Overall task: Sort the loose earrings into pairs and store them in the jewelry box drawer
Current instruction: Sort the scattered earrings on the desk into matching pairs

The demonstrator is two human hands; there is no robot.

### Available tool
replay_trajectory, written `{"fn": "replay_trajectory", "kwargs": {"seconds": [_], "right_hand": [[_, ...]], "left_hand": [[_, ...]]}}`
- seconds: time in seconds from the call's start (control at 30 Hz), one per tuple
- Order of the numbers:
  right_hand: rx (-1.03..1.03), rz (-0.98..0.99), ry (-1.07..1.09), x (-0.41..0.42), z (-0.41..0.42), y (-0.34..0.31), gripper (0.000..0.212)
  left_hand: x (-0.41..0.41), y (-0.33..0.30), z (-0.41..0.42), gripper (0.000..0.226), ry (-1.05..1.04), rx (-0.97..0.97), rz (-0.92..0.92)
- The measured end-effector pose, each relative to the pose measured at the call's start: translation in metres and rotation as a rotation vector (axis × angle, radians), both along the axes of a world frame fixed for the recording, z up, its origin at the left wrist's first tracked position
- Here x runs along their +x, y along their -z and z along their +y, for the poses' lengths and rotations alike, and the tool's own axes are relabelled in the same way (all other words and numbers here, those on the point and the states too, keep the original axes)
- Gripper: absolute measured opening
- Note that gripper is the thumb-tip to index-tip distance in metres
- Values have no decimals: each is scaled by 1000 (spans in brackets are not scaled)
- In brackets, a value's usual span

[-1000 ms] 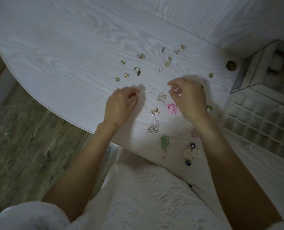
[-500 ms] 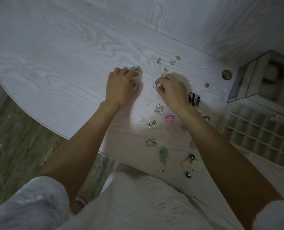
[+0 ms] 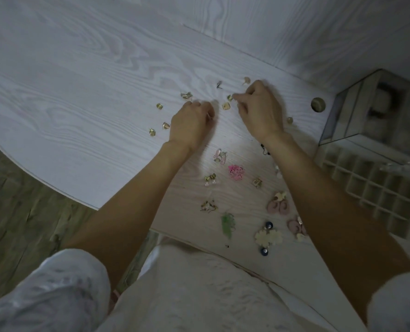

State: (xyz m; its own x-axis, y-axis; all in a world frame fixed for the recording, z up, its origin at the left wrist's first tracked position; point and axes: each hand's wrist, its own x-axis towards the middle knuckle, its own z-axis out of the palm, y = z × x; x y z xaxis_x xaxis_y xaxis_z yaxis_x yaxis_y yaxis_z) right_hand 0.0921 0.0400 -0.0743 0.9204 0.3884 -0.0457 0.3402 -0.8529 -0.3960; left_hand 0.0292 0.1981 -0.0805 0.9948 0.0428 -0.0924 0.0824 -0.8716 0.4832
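Several loose earrings lie on the white wood-grain table (image 3: 79,80). My left hand (image 3: 191,124) rests on the table with fingers curled around a small earring that barely shows. My right hand (image 3: 259,109) pinches a small gold stud (image 3: 230,98) at its fingertips, just above a flat gold earring (image 3: 226,105). More gold studs (image 3: 166,125) sit to the left of my left hand. Between my forearms lie a pink flower pair (image 3: 236,172), a green leaf earring (image 3: 227,224) and a cream flower pair (image 3: 268,237). The jewelry box drawer (image 3: 378,188) with its grid of compartments stands open at the right.
The glass jewelry box (image 3: 357,109) stands on the table's right side above the drawer. A round cable hole (image 3: 318,104) lies just left of it. The table's curved edge (image 3: 55,185) runs at the left over a wooden floor. A white wall panel rises behind.
Both hands have reached farther up the table among the small gold earrings. The gold hoop earring now sits hidden in my left hand, and my right fingers have closed on a stud.
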Motion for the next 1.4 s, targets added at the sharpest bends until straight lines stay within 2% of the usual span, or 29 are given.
{"fn": "replay_trajectory", "kwargs": {"seconds": [0.17, 0.33, 0.4, 0.6, 1.1, 1.4], "right_hand": [[52, 10, 14, -41, -24, -1, 17], [63, 91, 96, -68, -38, -4, 16], [43, 90, 159, -78, -39, -2, 16], [81, 93, 337, -92, -39, 1, 17], [108, 112, 327, -102, -28, -1, 17], [229, 130, 386, -101, -28, 0, 14]], "left_hand": [[-1, -4, -3, 14, 92, -26, 28], [-12, -18, -31, 12, 99, -281, 43], [-15, -19, -44, 15, 99, -316, 93], [-17, -10, -56, 17, 75, -308, 171], [-26, -8, -56, 20, 177, -146, 89], [-25, -7, -56, 18, 189, -125, 71]]}}
